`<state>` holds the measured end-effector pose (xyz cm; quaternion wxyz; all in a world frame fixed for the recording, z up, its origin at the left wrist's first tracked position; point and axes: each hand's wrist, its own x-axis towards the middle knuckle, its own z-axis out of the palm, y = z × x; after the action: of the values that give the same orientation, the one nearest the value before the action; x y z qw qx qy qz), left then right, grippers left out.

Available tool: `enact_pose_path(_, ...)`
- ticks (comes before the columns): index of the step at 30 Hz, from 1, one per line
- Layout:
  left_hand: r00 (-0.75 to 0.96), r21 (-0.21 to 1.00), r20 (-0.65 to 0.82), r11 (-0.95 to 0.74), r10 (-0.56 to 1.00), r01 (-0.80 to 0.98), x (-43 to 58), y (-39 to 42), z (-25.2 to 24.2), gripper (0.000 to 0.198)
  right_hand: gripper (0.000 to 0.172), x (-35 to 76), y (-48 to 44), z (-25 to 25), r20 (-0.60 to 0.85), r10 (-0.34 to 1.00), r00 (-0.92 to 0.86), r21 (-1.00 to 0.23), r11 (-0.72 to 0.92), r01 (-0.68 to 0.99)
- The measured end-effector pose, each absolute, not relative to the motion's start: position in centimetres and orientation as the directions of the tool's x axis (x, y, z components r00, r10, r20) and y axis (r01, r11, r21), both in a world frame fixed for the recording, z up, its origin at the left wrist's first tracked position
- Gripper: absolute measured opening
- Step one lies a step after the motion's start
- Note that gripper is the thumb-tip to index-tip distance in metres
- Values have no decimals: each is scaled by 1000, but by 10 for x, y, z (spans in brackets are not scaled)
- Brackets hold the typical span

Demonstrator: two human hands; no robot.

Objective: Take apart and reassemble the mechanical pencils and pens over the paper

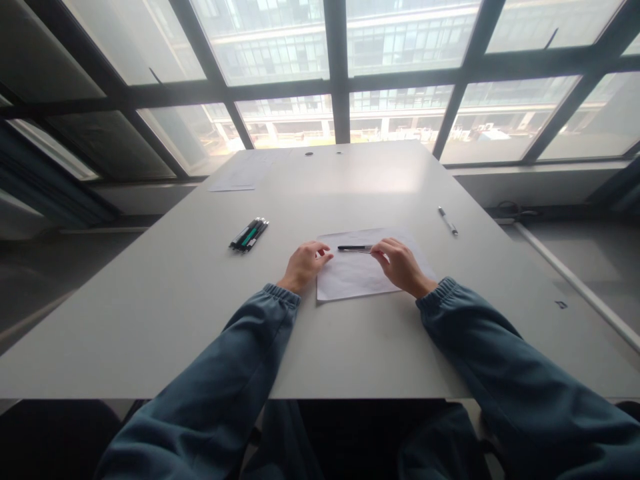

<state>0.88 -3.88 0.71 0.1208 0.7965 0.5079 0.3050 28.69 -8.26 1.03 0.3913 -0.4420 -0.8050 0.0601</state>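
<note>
The fingers of my right hand (404, 267) are pinched together on the right end of one black pen (353, 248), held level over the upper part of the white paper (345, 280); I cannot tell whether it touches the sheet. My left hand (303, 264) has its fingers curled and slightly parted from the thumb, holding nothing that I can see, at the paper's left edge. My right wrist overlaps the paper's near right corner. Around it, the bench (165, 300) stretches wide to both sides, its near edge passing under my two sleeves (220, 363). Well apart to my left lies one pen cluster (249, 235), packed too tightly to count; to my right, one lone pen (448, 221) rests near the bench's right edge. Farther out, some printed sheets (237, 175) reach the far left edge, and two small objects (309, 154) sit near the far edge.
</note>
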Motion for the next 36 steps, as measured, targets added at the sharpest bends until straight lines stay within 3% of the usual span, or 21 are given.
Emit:
enact_pose_path(6, 326, 506, 347, -468, 879, 725, 10, -42, 11, 5, 17, 287, -82, 11, 581, 753, -310, -442, 611, 657)
enact_pose_path(12, 207, 669, 463, -493, 862, 555, 20, -48, 14, 13, 18, 286, -83, 11, 585, 746, -318, -440, 622, 648)
enact_pose_path(16, 205, 731, 464, -503, 862, 461, 30, -56, 17, 19, 18, 285, -84, 13, 584, 741, -331, -442, 633, 636)
enact_pose_path(36, 271, 700, 491, -560, 828, 442, 35, -63, 18, 21, 20, 284, -84, 14, 578, 734, -358, -436, 648, 625)
